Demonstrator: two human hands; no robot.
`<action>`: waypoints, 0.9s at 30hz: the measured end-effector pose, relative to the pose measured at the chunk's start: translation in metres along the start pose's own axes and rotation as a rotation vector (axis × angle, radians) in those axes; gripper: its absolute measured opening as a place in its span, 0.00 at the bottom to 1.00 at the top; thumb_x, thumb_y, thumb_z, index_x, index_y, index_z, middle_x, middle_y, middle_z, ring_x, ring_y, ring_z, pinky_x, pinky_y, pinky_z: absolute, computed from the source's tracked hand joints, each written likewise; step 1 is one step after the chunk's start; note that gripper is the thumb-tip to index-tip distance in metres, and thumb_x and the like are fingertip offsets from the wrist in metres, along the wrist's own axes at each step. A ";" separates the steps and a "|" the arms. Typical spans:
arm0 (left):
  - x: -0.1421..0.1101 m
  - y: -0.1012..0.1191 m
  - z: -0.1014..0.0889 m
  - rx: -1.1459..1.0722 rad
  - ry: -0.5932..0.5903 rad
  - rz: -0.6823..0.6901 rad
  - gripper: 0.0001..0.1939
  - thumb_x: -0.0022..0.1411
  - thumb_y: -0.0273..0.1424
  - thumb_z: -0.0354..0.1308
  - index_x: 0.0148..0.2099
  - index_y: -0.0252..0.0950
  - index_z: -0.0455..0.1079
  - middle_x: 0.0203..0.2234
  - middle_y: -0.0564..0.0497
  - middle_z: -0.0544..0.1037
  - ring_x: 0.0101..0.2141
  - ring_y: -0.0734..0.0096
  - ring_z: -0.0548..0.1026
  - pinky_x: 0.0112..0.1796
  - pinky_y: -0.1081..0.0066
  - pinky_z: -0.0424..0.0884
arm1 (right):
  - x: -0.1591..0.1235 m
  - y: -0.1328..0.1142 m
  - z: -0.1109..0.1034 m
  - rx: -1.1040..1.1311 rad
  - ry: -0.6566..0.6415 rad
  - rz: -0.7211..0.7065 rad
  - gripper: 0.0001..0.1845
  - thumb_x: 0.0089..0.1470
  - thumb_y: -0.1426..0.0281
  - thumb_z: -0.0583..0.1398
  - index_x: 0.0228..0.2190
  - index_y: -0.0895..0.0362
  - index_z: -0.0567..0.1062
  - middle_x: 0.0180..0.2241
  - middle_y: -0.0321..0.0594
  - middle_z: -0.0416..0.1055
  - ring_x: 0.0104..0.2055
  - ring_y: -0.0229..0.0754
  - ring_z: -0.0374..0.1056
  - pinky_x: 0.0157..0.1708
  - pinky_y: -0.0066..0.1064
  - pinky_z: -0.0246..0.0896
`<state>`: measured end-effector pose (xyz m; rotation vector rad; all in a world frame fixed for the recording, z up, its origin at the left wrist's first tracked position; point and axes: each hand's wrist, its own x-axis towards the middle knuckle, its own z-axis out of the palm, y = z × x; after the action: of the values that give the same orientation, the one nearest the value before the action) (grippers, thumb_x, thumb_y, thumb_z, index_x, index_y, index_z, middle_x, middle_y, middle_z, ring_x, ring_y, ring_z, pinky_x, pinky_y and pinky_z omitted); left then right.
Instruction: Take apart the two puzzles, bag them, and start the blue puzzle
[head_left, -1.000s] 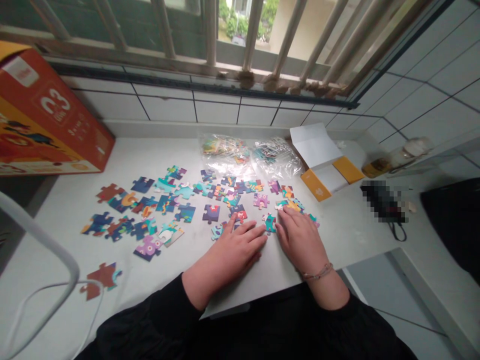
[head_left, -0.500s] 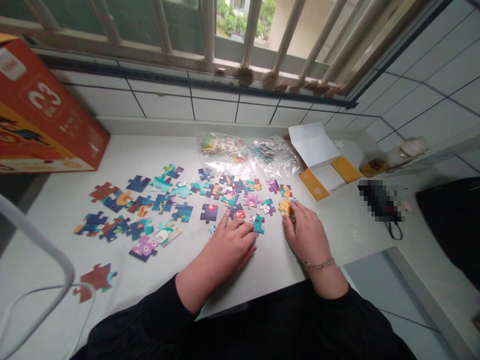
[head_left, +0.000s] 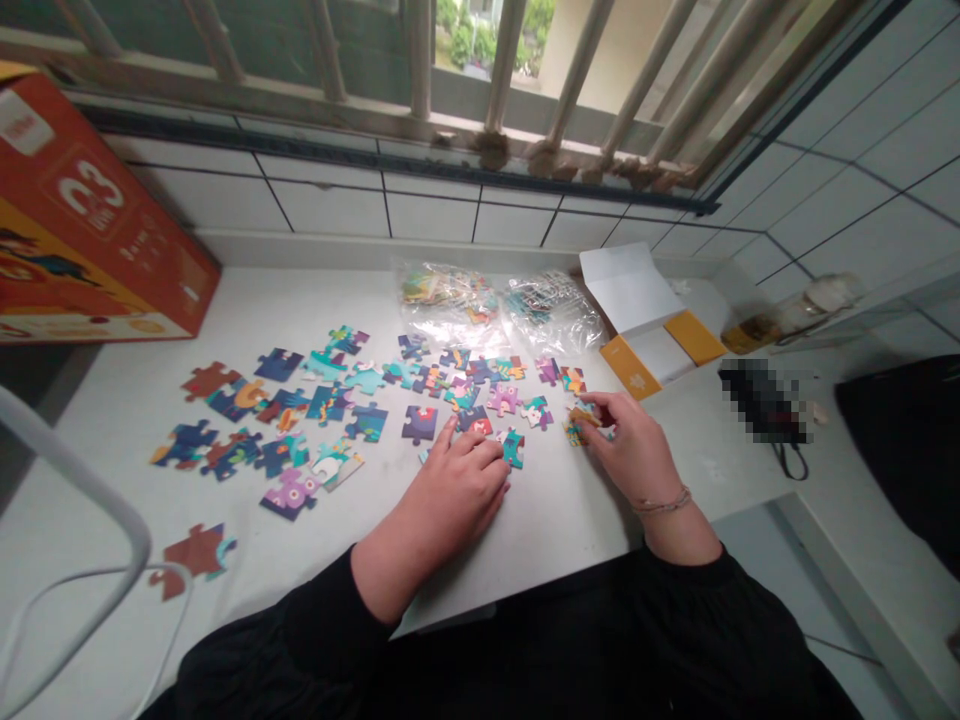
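Several colourful jigsaw pieces [head_left: 330,405] lie scattered across the white counter [head_left: 135,420]. My left hand [head_left: 457,490] rests flat near the counter's front, fingers loosely curled over pieces, its fingertips touching a dark piece with red [head_left: 474,420] and a teal piece [head_left: 513,447]. My right hand [head_left: 630,450] sits to the right and pinches a small orange and blue piece [head_left: 581,421] between thumb and fingers, lifted slightly off the counter. A beaded bracelet circles my right wrist.
A large orange puzzle box [head_left: 82,240] stands at the back left. Two clear plastic bags [head_left: 495,305] with more pieces lie by the tiled wall. An open white and yellow box [head_left: 649,330] and a black strapped object [head_left: 765,405] sit right. A barred window is behind.
My right hand moved from lying flat to gripping and lifting the orange and blue piece, shifting right. My left hand drew back slightly and curled its fingers over the pieces.
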<state>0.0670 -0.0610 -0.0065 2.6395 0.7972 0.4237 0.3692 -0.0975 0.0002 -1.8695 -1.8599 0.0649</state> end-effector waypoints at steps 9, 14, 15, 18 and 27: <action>0.000 0.001 0.000 0.000 -0.009 -0.012 0.08 0.77 0.31 0.57 0.52 0.39 0.78 0.53 0.44 0.81 0.59 0.51 0.76 0.72 0.35 0.56 | -0.044 -0.045 0.008 0.029 -0.211 -0.369 0.12 0.75 0.63 0.61 0.53 0.51 0.83 0.51 0.47 0.83 0.53 0.50 0.78 0.56 0.46 0.74; -0.004 -0.001 0.007 0.027 -0.038 -0.010 0.14 0.77 0.36 0.59 0.60 0.40 0.76 0.67 0.40 0.75 0.69 0.44 0.69 0.73 0.32 0.52 | -0.048 -0.024 0.010 -0.189 -0.116 -0.139 0.26 0.75 0.60 0.59 0.67 0.55 0.73 0.71 0.55 0.69 0.74 0.61 0.64 0.71 0.61 0.61; -0.005 -0.002 0.009 0.038 -0.048 -0.004 0.18 0.77 0.38 0.60 0.64 0.40 0.75 0.70 0.41 0.72 0.71 0.42 0.66 0.73 0.31 0.51 | -0.049 -0.019 0.012 -0.237 -0.130 -0.092 0.29 0.75 0.59 0.57 0.70 0.56 0.70 0.75 0.56 0.64 0.77 0.63 0.59 0.72 0.64 0.58; -0.006 -0.002 0.016 0.084 -0.074 0.003 0.29 0.77 0.45 0.60 0.74 0.44 0.67 0.77 0.42 0.63 0.75 0.38 0.60 0.74 0.30 0.47 | -0.050 -0.008 0.019 -0.322 -0.199 0.026 0.34 0.77 0.56 0.53 0.75 0.57 0.62 0.79 0.55 0.54 0.80 0.67 0.51 0.73 0.71 0.54; -0.001 0.003 0.020 0.132 -0.104 -0.001 0.35 0.79 0.56 0.52 0.79 0.46 0.62 0.80 0.44 0.59 0.76 0.39 0.58 0.74 0.30 0.45 | -0.038 -0.002 0.033 -0.365 -0.244 0.225 0.35 0.78 0.56 0.45 0.77 0.57 0.60 0.80 0.52 0.50 0.81 0.67 0.49 0.73 0.76 0.48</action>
<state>0.0747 -0.0684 -0.0232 2.7568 0.8187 0.2381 0.3523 -0.1237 -0.0397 -2.4129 -1.9083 0.0316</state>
